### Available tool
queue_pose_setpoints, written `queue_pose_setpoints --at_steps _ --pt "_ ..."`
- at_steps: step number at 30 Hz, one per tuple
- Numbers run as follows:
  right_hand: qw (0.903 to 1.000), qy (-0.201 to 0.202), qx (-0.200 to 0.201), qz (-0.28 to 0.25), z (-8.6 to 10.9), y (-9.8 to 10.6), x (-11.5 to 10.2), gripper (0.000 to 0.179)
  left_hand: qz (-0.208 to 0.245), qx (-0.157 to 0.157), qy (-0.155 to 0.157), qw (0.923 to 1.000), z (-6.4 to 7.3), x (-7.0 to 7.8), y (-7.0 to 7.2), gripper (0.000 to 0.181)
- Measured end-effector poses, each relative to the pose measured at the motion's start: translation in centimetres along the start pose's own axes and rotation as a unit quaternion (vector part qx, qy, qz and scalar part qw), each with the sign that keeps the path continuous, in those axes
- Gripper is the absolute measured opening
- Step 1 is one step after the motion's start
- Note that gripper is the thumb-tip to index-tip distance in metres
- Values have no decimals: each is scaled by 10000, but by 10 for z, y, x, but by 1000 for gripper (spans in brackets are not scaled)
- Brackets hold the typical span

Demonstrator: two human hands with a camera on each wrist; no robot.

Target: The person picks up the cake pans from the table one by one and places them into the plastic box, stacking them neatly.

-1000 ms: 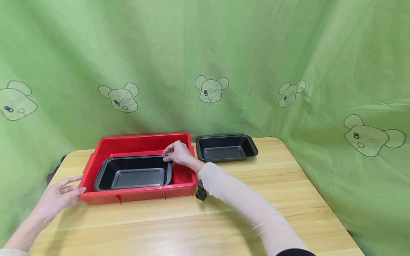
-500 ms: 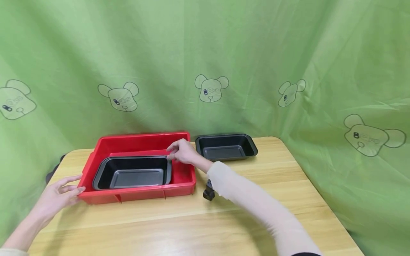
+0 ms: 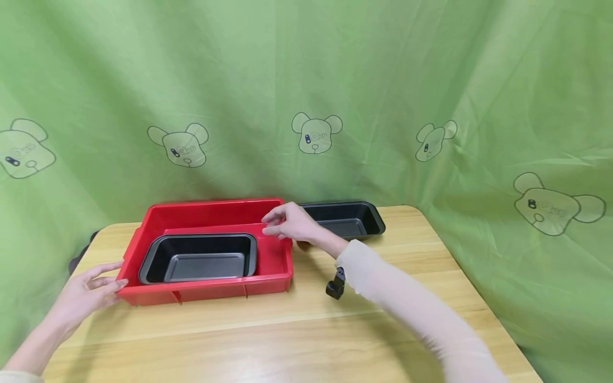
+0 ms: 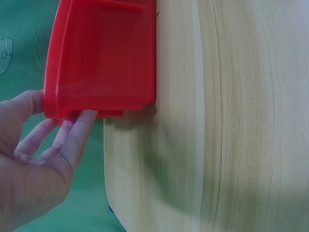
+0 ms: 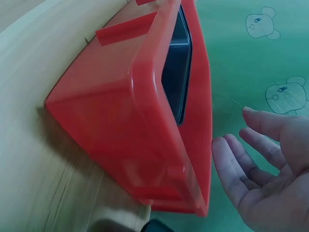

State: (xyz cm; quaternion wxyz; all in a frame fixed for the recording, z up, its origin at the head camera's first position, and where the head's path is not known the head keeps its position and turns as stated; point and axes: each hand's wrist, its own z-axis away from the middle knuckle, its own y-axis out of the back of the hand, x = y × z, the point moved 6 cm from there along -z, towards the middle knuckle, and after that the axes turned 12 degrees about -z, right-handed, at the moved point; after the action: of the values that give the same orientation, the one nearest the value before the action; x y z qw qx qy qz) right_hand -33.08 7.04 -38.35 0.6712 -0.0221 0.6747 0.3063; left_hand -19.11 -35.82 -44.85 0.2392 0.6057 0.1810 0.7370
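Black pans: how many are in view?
2: one pan inside the red bin, another pan on the table beside it, partly behind the right hand. Any nested would be hidden.

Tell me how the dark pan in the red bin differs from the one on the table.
The binned pan sits inside the red bin; the table pan stands outside it, on the wooden table. In the head view, no hand covers the binned pan, while the right hand hides part of the table pan. Both are dark, rectangular and open-topped.
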Motion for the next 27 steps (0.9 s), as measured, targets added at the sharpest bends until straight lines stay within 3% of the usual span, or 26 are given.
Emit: queue_pose_setpoints --at_steps 7,18,27 --pt "9997 114 35 205 12 27 2 35 13 44 -13 10000 -1 -2 -1 40" --pt "9975 326 186 591 24 86 16 33 -75 -3 53 10000 -3 -1 0 42" --pt "9941 325 554 871 31 134 44 42 344 34 -174 9992 -2 -2 -3 47"
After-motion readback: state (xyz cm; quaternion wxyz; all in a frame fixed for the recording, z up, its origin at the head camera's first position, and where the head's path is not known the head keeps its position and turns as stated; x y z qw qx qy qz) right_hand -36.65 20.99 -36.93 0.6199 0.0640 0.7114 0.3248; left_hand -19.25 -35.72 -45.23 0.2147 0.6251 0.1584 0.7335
